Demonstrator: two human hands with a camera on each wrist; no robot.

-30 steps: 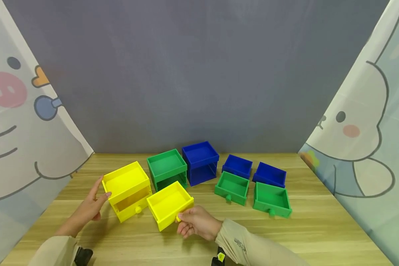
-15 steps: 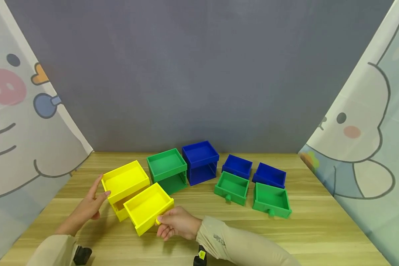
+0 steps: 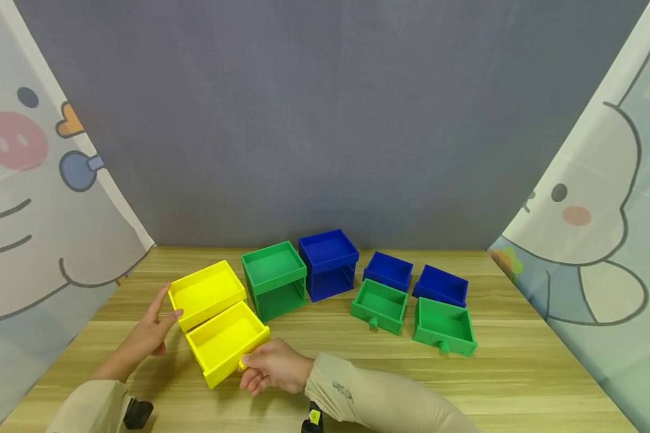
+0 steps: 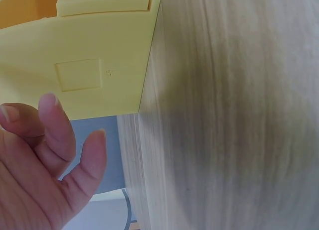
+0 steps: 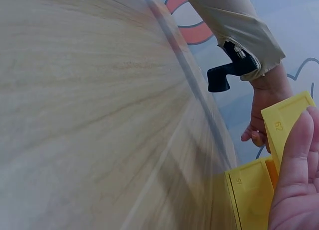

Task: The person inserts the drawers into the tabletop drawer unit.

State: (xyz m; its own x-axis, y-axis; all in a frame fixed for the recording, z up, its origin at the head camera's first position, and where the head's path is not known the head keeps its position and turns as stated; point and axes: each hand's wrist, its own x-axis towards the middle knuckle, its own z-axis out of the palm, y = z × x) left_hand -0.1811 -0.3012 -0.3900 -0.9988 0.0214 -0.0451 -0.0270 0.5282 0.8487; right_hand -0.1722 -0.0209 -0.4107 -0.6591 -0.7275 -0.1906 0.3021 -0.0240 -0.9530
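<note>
At the front of the yellow cabinet [image 3: 208, 290], yellow drawer [image 3: 227, 337] sits close, depth of entry unclear, its knob [image 3: 242, 364] pinched by the right hand [image 3: 277, 365], while the left hand [image 3: 146, 335], thumb and forefinger spread, touches the cabinet's left side, green cabinet [image 3: 273, 266] just right of it.

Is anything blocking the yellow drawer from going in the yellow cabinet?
Nothing I can see. The right hand holds the yellow drawer before the yellow cabinet; the left hand is at the cabinet's side. Its inside is mostly hidden, though.
</note>
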